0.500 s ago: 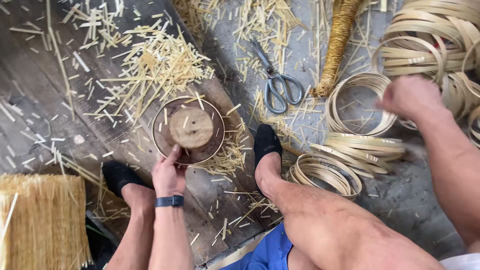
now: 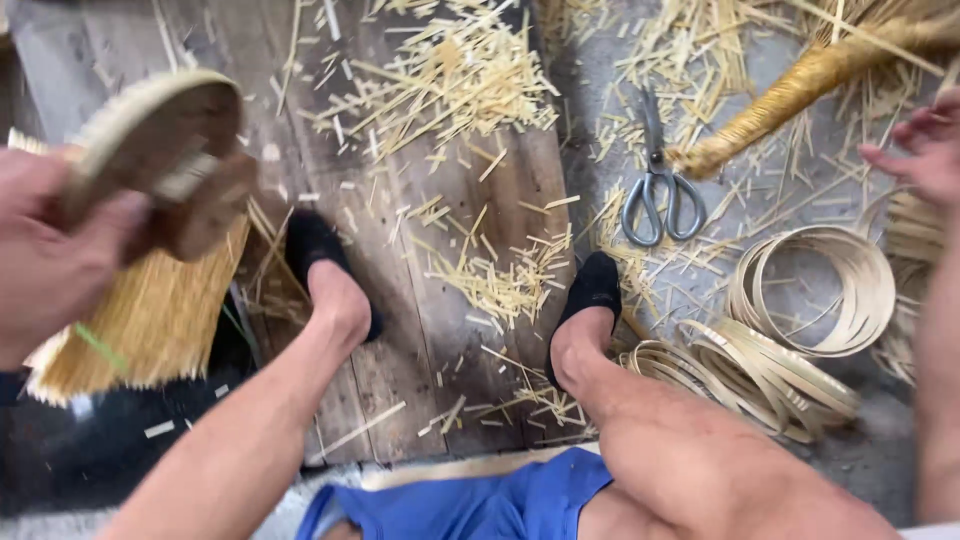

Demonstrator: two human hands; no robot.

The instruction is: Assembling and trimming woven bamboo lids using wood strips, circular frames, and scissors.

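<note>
My left hand (image 2: 45,255) holds a round brown bamboo-rimmed hoop with a wooden block inside (image 2: 165,150), lifted and tilted at the upper left, blurred by motion. My right hand (image 2: 925,150) hovers at the right edge with its fingers spread and nothing in it, just above a pile of bamboo strip rings (image 2: 810,290). My two feet in black socks (image 2: 320,255) (image 2: 590,290) rest on the wooden board (image 2: 400,230).
Grey-handled scissors (image 2: 658,190) lie on the floor beyond my right foot. A bound bundle of yellow straw (image 2: 810,80) lies at the upper right. A thick sheaf of straw (image 2: 150,310) sits at the left. Cut straw bits litter the board.
My left hand has picked the hoop with the block up off the board and swung it up to the left. The view has tipped closer to my legs.
</note>
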